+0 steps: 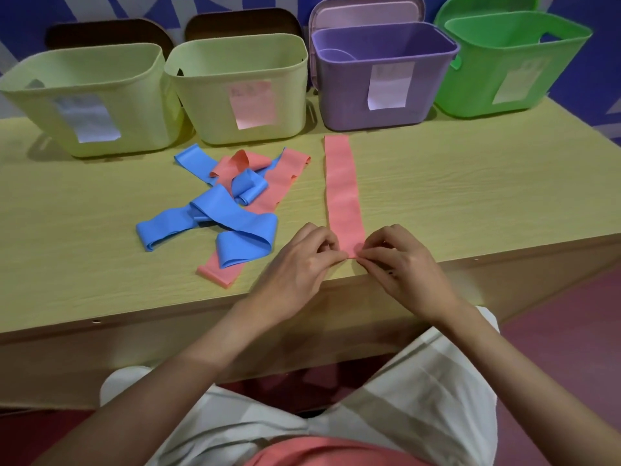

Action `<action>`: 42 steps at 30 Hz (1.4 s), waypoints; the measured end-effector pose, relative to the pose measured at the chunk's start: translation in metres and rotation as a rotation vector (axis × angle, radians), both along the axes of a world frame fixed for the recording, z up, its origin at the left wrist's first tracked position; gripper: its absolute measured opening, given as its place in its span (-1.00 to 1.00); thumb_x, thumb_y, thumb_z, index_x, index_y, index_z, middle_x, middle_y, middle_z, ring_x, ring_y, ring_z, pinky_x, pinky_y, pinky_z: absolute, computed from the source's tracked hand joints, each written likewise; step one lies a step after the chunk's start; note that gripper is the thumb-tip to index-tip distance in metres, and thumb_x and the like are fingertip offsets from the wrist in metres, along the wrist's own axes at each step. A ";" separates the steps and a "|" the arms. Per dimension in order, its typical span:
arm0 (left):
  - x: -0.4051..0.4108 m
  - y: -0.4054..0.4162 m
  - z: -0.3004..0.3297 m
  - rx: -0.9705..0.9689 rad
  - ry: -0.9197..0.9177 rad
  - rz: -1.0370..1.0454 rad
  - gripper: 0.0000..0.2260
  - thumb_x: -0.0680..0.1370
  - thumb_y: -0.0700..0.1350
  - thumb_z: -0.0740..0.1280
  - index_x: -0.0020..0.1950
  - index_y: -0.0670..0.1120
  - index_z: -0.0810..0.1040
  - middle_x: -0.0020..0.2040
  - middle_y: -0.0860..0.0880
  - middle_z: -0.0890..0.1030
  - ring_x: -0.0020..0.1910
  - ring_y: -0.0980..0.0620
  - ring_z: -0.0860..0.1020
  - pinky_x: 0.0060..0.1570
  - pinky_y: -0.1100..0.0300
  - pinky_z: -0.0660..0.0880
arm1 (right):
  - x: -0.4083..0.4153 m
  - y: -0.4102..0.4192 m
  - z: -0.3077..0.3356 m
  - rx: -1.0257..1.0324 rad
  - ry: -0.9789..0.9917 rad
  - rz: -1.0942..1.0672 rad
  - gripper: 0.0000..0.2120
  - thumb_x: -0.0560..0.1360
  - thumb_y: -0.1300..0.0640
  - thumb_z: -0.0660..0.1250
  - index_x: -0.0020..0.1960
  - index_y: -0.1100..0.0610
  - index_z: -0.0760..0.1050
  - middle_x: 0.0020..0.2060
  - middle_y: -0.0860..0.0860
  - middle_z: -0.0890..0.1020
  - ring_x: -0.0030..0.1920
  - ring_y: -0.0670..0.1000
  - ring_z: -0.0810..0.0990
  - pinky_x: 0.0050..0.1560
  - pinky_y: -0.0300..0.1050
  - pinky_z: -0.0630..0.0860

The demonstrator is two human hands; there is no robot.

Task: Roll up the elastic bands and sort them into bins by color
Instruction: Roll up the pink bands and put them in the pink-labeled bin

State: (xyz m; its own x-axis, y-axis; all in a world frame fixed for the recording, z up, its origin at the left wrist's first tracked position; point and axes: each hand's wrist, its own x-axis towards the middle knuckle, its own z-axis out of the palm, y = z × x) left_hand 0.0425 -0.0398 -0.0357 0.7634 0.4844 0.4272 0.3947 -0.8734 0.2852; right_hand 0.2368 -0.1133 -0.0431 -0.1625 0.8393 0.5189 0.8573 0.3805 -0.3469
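The pink band lies flat on the counter, its long axis running straight away from the person, and the left hand and right hand both pinch its near end, equally close.

**Light wood table, four bins and a mess of bands**

The table was a pale wood-grain top. Along its far edge sat four bins in a row: two pale yellow-green ones on the left, then a purple bin, then a bright green bin at the right end, each with a paper label on the front. In front of the yellow ones lay a tangled pile of blue bands and pink bands, overlapping each other. Just right of the pile, one pink band lay flat and straight, running from near the purple bin to the table's near edge.
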 end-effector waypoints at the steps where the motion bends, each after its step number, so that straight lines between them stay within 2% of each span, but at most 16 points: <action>1: 0.000 0.000 0.000 0.005 0.006 -0.004 -0.83 0.50 -0.29 0.39 0.08 -0.19 0.64 -0.06 -0.07 0.53 -0.04 0.01 0.41 -0.14 0.17 0.43 | 0.000 0.000 0.001 -0.002 0.003 0.002 -0.84 0.52 0.18 0.37 -0.05 0.28 0.64 -0.12 0.09 0.56 -0.12 0.04 0.52 -0.13 -0.12 0.51; 7: -0.002 0.003 0.002 0.074 0.050 -0.043 -0.79 0.48 -0.34 0.40 0.10 -0.20 0.64 -0.09 -0.10 0.54 -0.05 -0.02 0.42 -0.12 0.19 0.40 | -0.001 0.002 0.001 -0.013 -0.036 0.015 -0.79 0.55 0.16 0.31 0.03 0.29 0.62 -0.14 0.11 0.53 -0.17 0.05 0.50 -0.22 -0.03 0.51; 11: -0.004 0.003 0.002 0.103 0.059 -0.057 -0.74 0.46 -0.39 0.40 0.11 -0.20 0.62 -0.09 -0.10 0.55 -0.05 -0.04 0.43 -0.10 0.21 0.36 | -0.001 0.002 0.000 -0.027 -0.014 0.028 -0.82 0.57 0.17 0.28 0.04 0.26 0.59 -0.16 0.09 0.54 -0.17 0.09 0.51 -0.20 0.01 0.51; 17: -0.003 0.006 0.003 0.173 0.062 -0.060 -0.76 0.41 -0.43 0.42 0.03 -0.21 0.59 -0.12 -0.10 0.55 -0.11 -0.06 0.46 -0.12 0.13 0.43 | 0.001 0.003 -0.002 -0.037 -0.015 0.021 -0.86 0.54 0.21 0.35 0.03 0.27 0.60 -0.15 0.08 0.54 -0.15 0.05 0.51 -0.17 -0.10 0.50; 21: -0.003 0.006 0.004 0.214 0.089 -0.056 -0.79 0.40 -0.44 0.43 -0.03 -0.23 0.59 -0.11 -0.12 0.56 -0.11 -0.08 0.46 -0.16 0.08 0.45 | 0.002 0.003 -0.004 -0.010 0.011 -0.001 -0.82 0.55 0.16 0.34 0.01 0.27 0.63 -0.16 0.08 0.55 -0.16 0.02 0.52 -0.16 -0.17 0.48; 27: -0.010 0.009 0.006 0.188 0.128 -0.030 -0.68 0.39 -0.46 0.39 0.10 -0.22 0.61 -0.07 -0.14 0.56 -0.08 -0.12 0.47 -0.17 0.09 0.44 | 0.002 0.003 -0.007 0.001 -0.012 -0.031 -0.79 0.55 0.16 0.33 0.06 0.28 0.63 -0.11 0.11 0.53 -0.14 0.01 0.48 -0.14 -0.18 0.48; 35: -0.008 0.004 0.009 0.183 0.223 0.035 -0.67 0.41 -0.37 0.35 0.16 -0.21 0.58 -0.01 -0.13 0.54 -0.02 -0.10 0.45 -0.10 0.07 0.45 | -0.002 0.007 -0.002 -0.025 -0.056 -0.040 -0.83 0.55 0.22 0.34 0.08 0.29 0.61 -0.17 0.11 0.51 -0.18 0.07 0.49 -0.27 0.00 0.49; 38: -0.007 0.001 0.013 0.180 0.276 0.068 -0.68 0.48 -0.28 0.20 0.20 -0.18 0.56 0.04 -0.13 0.53 0.01 -0.10 0.43 -0.06 0.05 0.44 | -0.003 0.008 -0.002 -0.046 -0.041 -0.036 -0.84 0.58 0.20 0.31 0.08 0.26 0.57 -0.17 0.09 0.51 -0.17 0.09 0.49 -0.24 0.06 0.49; 40: -0.010 0.000 0.016 0.169 0.330 0.092 -0.61 0.49 -0.18 0.07 0.24 -0.15 0.54 0.10 -0.12 0.51 0.05 -0.09 0.43 -0.02 0.05 0.41 | -0.003 0.007 -0.001 -0.038 -0.050 -0.046 -0.84 0.58 0.18 0.29 0.06 0.25 0.57 -0.16 0.09 0.51 -0.16 0.09 0.48 -0.25 0.07 0.49; 42: -0.011 -0.002 0.019 0.164 0.379 0.111 -0.56 0.48 -0.13 0.03 0.27 -0.14 0.52 0.14 -0.13 0.50 0.08 -0.09 0.41 0.01 0.04 0.40 | -0.002 0.005 -0.002 -0.013 -0.069 -0.058 -0.83 0.56 0.21 0.30 0.07 0.27 0.59 -0.14 0.11 0.51 -0.15 0.08 0.48 -0.27 0.04 0.50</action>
State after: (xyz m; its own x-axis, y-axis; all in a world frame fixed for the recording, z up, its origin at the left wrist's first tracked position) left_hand 0.0311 -0.0418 -0.0171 0.8284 0.5216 0.2044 0.5390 -0.8415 -0.0373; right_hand 0.2348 -0.1081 -0.0447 -0.1486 0.8551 0.4967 0.8997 0.3254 -0.2910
